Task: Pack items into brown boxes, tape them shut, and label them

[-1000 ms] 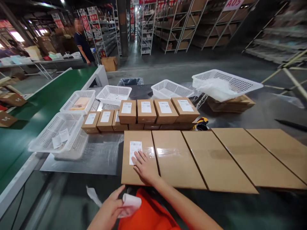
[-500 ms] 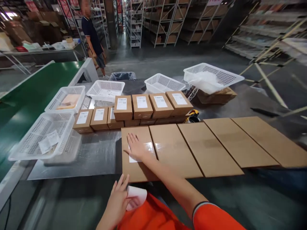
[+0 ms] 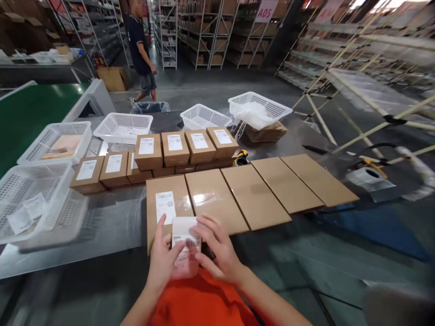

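Note:
Shipping labels (image 3: 186, 246) with printed barcodes hang between my hands, near my orange shirt. My left hand (image 3: 163, 256) grips the left side of the labels, thumb on the front. My right hand (image 3: 219, 251) is at their right edge, fingers curled and slightly blurred; whether it pinches them I cannot tell. Just beyond is a large flat carton (image 3: 181, 194) with a white label (image 3: 165, 206) on its top. More large cartons (image 3: 217, 199) without labels lie side by side to its right. Behind them, small labelled boxes (image 3: 148, 156) stand in rows, some stacked.
White baskets (image 3: 44, 199) line the left and back of the metal table (image 3: 112, 226). A green conveyor (image 3: 37, 102) runs at the far left. A yellow and black tape dispenser (image 3: 241, 157) sits behind the cartons. A person (image 3: 141, 54) walks beyond the table, near shelving.
My right hand has left the label on the leftmost large carton and come back to the labels at my left hand. The labels are raised and face me. The view has turned right.

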`<move>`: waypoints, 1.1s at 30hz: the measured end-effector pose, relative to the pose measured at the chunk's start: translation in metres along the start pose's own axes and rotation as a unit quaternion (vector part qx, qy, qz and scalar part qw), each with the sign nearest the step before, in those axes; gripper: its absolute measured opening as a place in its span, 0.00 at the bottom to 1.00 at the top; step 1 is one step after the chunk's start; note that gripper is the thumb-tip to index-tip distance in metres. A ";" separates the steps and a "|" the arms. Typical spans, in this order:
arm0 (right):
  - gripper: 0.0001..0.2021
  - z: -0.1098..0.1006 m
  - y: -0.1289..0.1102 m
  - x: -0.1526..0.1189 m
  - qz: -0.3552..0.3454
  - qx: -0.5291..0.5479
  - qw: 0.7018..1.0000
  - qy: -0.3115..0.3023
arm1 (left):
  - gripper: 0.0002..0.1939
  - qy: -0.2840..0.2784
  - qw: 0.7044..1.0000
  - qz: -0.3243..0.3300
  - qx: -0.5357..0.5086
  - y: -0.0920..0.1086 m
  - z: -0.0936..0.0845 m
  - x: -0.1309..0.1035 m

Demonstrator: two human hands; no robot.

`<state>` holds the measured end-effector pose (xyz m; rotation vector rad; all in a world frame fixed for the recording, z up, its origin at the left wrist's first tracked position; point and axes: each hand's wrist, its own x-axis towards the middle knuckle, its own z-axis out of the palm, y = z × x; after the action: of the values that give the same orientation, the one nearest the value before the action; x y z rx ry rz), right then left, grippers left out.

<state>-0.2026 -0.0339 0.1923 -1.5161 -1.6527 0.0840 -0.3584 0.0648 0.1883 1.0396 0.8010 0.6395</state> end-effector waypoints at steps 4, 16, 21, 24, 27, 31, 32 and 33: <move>0.11 -0.039 0.011 -0.004 0.037 0.067 0.997 -0.013 | 0.46 -0.010 0.999 0.038 0.030 -0.012 0.056 -0.010; 0.10 -0.113 0.102 -0.048 0.225 0.261 0.931 -0.124 | 0.22 0.146 0.964 0.059 0.212 -0.070 0.170 -0.003; 0.07 -0.092 0.138 -0.015 0.184 0.211 0.956 -0.086 | 0.27 0.211 0.962 0.032 0.168 -0.091 0.174 0.004; 0.08 -0.063 0.172 0.036 0.197 0.054 0.977 -0.064 | 0.27 0.195 0.977 -0.024 0.088 -0.116 0.168 0.007; 0.08 -0.033 0.198 0.082 0.203 -0.029 0.977 -0.051 | 0.30 0.186 0.978 -0.060 0.071 -0.152 0.155 0.004; 0.13 -0.005 0.211 0.086 0.187 -0.093 0.977 -0.043 | 0.33 0.168 0.974 -0.057 0.139 -0.201 0.129 -0.018; 0.17 -0.001 0.210 0.077 0.182 -0.110 0.976 -0.043 | 0.33 0.161 0.975 -0.054 0.146 -0.209 0.123 -0.027; 0.22 0.002 0.208 0.067 0.163 -0.129 0.977 -0.055 | 0.31 0.158 0.975 -0.050 0.150 -0.213 0.117 -0.036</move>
<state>-0.0343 0.0770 0.1076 -2.0065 -1.5298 0.1371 -0.2635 -0.1018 0.0346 1.1772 1.2510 0.6163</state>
